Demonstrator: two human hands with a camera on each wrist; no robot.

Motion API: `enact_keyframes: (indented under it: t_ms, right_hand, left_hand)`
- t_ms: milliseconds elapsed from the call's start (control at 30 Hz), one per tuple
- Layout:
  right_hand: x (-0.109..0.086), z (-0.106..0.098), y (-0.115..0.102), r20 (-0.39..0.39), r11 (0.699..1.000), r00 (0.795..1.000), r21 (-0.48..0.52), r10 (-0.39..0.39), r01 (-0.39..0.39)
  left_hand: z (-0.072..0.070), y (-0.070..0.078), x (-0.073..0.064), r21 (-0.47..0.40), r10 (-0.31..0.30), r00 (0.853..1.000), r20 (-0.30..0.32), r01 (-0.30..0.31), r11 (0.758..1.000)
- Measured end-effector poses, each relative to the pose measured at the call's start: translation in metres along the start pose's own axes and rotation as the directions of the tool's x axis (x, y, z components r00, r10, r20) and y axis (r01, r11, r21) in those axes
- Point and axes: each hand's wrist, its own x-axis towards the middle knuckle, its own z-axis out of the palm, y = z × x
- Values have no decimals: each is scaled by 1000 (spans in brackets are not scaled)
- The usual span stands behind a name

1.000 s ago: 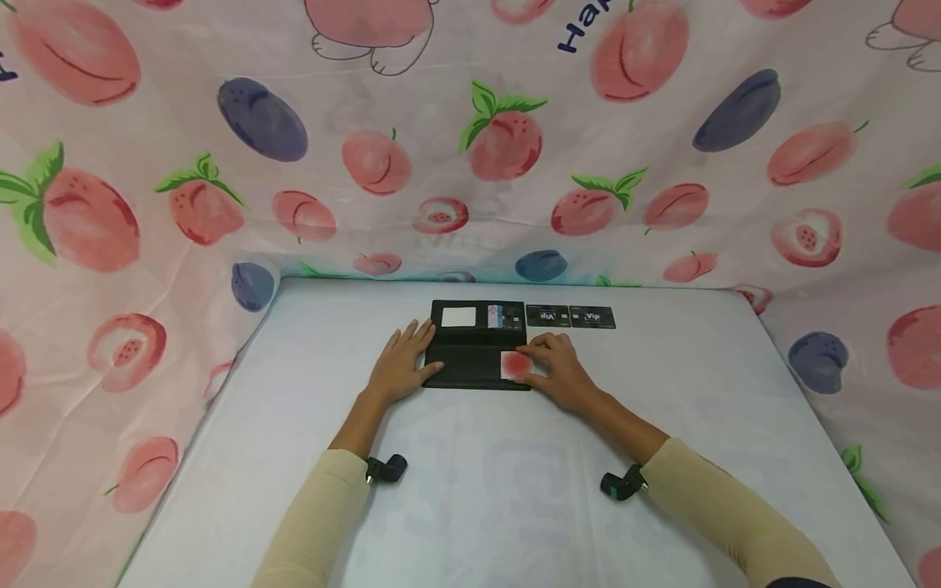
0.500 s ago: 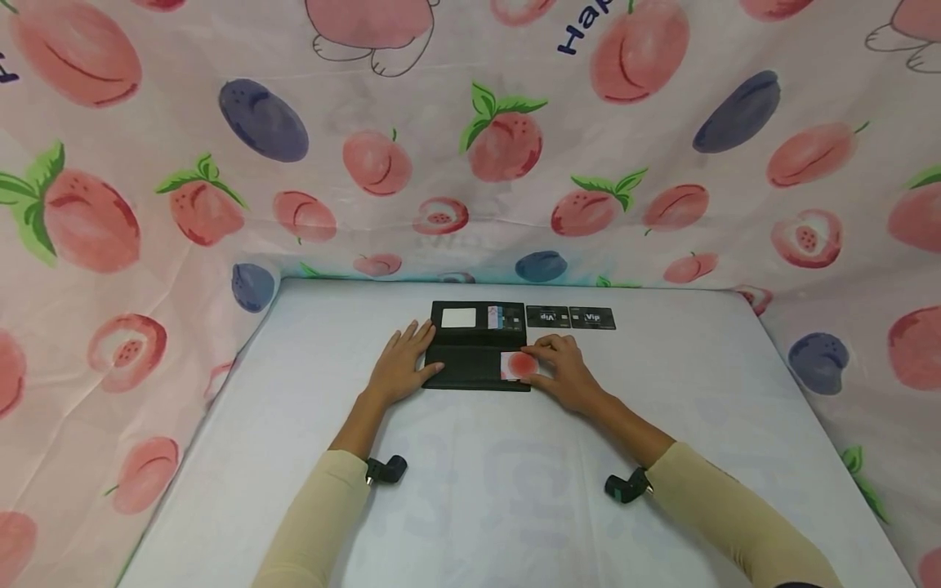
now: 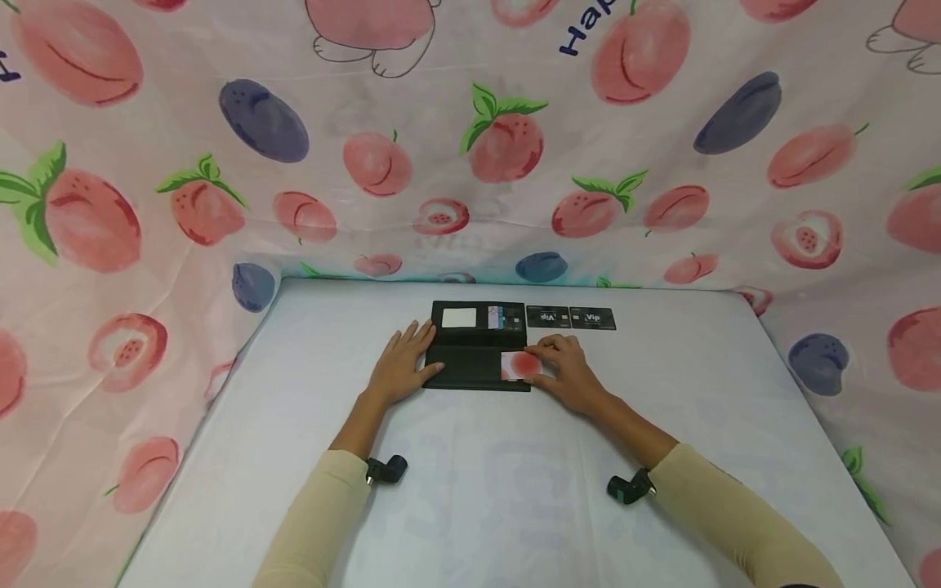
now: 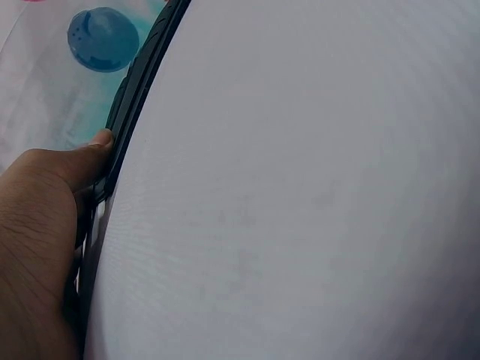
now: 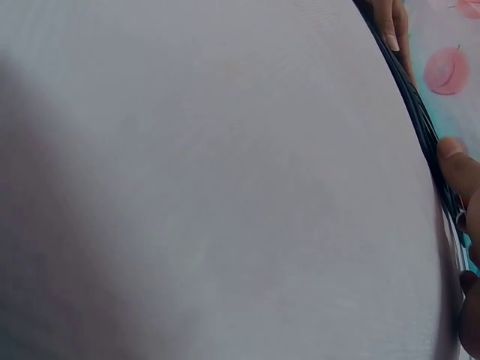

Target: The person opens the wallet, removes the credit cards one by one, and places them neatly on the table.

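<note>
The right hand (image 3: 566,374) pinches a thin picture card (image 3: 518,366), white with a blurry red disc, its grip clamped on the end jutting past the right edge of an unfolded, dark rectangular wallet (image 3: 466,367). The left hand (image 3: 399,366), fingers straight, thumb apart, touches the wallet's left side. Flat black cards (image 3: 547,317) lie on the pale table (image 3: 470,482).

Right fingers (image 5: 459,165) against dark wallet (image 5: 417,109), edge-on — left fingers (image 5: 385,22) beyond — white tabletop (image 5: 225,180) dominating.
</note>
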Motion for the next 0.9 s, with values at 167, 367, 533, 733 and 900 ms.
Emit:
enact_keyframes:
  t_ms: [167,367,533,733,900]
  right_hand:
    - [-1,-1,1,-1,1000,1000,1,-9,9]
    - [-1,-3,-1,0,1000,1000,6,-3,3]
    - [-2,-4,0,6,1000,1000,3,11,-11]
    - [-2,-5,4,10,1000,1000,-5,10,-10]
    - [-3,-6,5,20,1000,1000,0,24,-24]
  left_hand:
    - [1,-1,0,-3,7,1000,-5,-7,1000]
    - [1,-1,1,1,2,1000,-1,-2,1000]
    - [0,-1,1,-2,6,1000,-2,-6,1000]
    - [0,0,1,-8,4,1000,-5,-4,1000]
    - [0,0,0,-4,-3,1000,1,3,1000]
